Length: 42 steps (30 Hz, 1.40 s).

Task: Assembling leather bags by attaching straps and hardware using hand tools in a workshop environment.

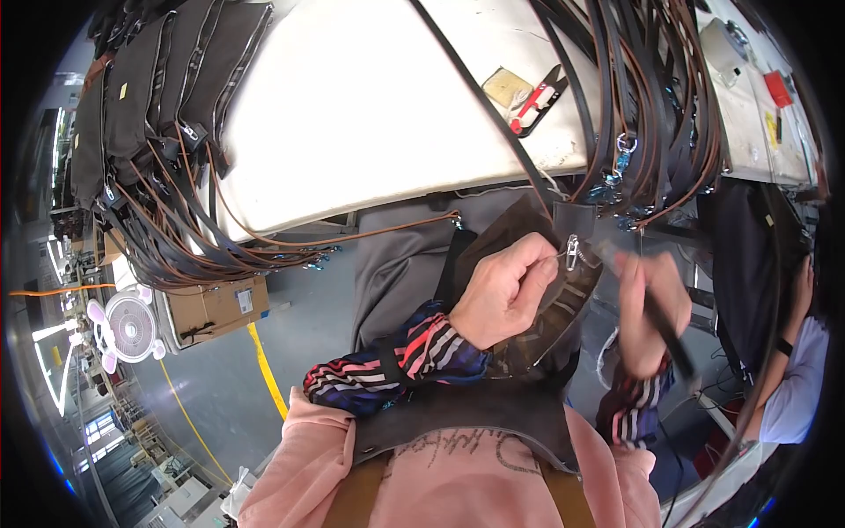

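My left hand (506,295) pinches the small metal clasp (572,253) on the soft, floppy dark bag (528,290), while my blurred right hand (647,308) is curled around a limp strap (660,326).

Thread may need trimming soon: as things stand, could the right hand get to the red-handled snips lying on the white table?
Probably yes: the red-handled snips lie uncovered on the white table, but the right hand already grips a dark strap, and hanging straps crowd that side.
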Each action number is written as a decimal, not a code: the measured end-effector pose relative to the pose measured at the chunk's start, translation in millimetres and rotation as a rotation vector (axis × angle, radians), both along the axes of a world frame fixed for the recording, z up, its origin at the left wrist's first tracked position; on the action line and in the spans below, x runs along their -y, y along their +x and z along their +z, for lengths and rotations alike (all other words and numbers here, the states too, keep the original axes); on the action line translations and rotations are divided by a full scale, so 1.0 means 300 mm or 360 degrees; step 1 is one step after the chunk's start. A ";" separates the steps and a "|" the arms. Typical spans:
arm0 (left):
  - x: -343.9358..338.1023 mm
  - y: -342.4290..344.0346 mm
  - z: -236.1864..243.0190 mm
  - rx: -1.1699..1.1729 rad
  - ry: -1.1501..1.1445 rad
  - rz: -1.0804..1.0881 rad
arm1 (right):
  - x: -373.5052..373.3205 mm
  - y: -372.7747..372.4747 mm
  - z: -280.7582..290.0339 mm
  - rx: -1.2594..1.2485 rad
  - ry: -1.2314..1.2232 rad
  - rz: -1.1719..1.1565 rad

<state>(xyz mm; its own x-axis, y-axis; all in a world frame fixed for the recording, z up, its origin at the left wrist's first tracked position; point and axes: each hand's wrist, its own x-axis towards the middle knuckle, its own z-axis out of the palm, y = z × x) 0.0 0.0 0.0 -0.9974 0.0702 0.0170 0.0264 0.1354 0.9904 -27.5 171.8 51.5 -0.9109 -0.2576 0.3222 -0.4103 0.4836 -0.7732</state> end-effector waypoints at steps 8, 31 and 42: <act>0.017 0.006 0.002 -0.0041 0.0057 0.0006 | 0.062 0.055 -0.039 -0.0129 0.0063 -0.0106; 0.280 -0.096 0.299 -0.0897 -0.1717 -0.0795 | 0.203 0.067 -0.155 0.0506 -0.0647 0.0144; 0.279 -0.143 0.338 -0.0949 -0.1765 -0.1185 | 0.207 0.046 -0.198 0.0114 -0.0706 0.0309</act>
